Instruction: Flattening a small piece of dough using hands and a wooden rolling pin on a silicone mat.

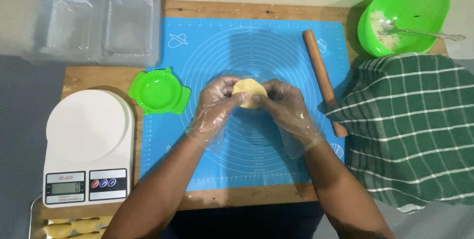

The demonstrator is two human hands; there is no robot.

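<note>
Both gloved hands, left hand (217, 105) and right hand (288, 108), clamped on a dough disc (249, 92) over the blue baking mat (207, 51), right of the green dumpling press (159, 91).

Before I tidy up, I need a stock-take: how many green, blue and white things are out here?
Green: 3, the dumpling press, bowl, checked cloth
Blue: 1, the baking mat
White: 1, the kitchen scale
Total: 5

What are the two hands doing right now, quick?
Left hand: gloved, closed on the left edge of the pale yellow dough piece.
Right hand: gloved, closed on the right edge of the same dough, above the blue mat.
</note>
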